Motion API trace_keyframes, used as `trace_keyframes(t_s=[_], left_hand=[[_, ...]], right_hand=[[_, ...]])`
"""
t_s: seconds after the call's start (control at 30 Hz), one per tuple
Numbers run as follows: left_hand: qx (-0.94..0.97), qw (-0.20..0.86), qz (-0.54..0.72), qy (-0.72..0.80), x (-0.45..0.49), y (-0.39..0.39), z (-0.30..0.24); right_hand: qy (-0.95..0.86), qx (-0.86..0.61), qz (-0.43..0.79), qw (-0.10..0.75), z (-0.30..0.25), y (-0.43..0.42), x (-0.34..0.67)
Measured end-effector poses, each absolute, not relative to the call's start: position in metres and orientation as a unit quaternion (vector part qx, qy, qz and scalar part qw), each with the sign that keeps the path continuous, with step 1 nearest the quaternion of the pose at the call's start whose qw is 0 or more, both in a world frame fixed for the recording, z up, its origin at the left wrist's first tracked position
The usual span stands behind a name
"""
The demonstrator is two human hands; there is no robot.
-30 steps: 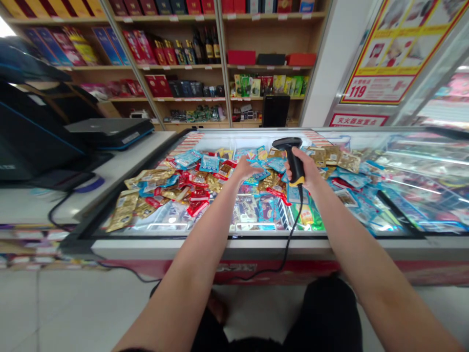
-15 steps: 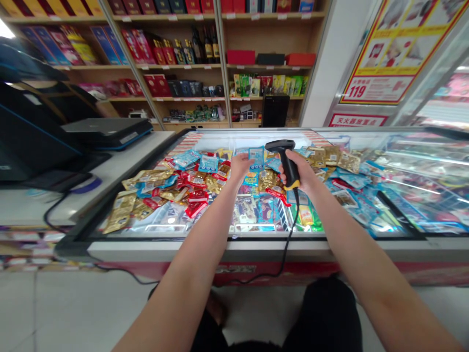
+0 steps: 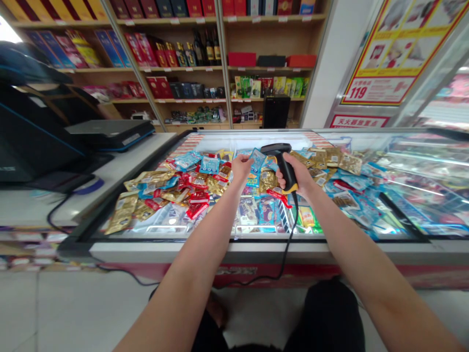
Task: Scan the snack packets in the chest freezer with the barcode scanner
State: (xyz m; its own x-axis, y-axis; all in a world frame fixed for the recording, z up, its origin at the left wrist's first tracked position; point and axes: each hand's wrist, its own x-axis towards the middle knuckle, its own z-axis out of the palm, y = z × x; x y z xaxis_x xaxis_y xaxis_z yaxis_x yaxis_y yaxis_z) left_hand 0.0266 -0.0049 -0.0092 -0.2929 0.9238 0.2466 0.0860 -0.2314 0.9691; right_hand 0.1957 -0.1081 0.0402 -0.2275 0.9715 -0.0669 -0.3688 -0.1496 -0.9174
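Observation:
My right hand (image 3: 297, 173) is wrapped round the grip of a black and yellow barcode scanner (image 3: 287, 168), its head tilted toward the left. A black cord runs down from the scanner's grip. Just left of the scanner head, my left hand (image 3: 241, 167) pinches the edge of a small blue snack packet (image 3: 257, 159), which is tilted. Beneath both hands, gold, red and blue packets (image 3: 198, 181) lie in a loose pile on the glass top of a chest freezer (image 3: 176, 248). More gold packets (image 3: 331, 156) lie to the right of the scanner.
A counter (image 3: 128, 154) at the left bears a black flat device (image 3: 112, 132) and a dark monitor (image 3: 32, 132). Someone in dark clothing (image 3: 54, 98) is behind it. Shelves (image 3: 188, 68) with boxes and bottles stand behind the freezer. The scanner cord (image 3: 284, 264) hangs over the freezer's front.
The scanner has moved slightly left and down, closer to the blue packet. The packet has turned from upright to tilted in my left hand.

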Motion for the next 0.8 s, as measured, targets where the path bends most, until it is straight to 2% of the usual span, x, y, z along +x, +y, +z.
trace_keyframes(t_s=[0.8], left_hand=[[0.47, 0.332, 0.622, 0.531, 0.028, -0.0075, -0.0069]], right_hand=[[-0.427, -0.352, 0.684, 0.475, 0.0397, -0.1059, 0.1987]])
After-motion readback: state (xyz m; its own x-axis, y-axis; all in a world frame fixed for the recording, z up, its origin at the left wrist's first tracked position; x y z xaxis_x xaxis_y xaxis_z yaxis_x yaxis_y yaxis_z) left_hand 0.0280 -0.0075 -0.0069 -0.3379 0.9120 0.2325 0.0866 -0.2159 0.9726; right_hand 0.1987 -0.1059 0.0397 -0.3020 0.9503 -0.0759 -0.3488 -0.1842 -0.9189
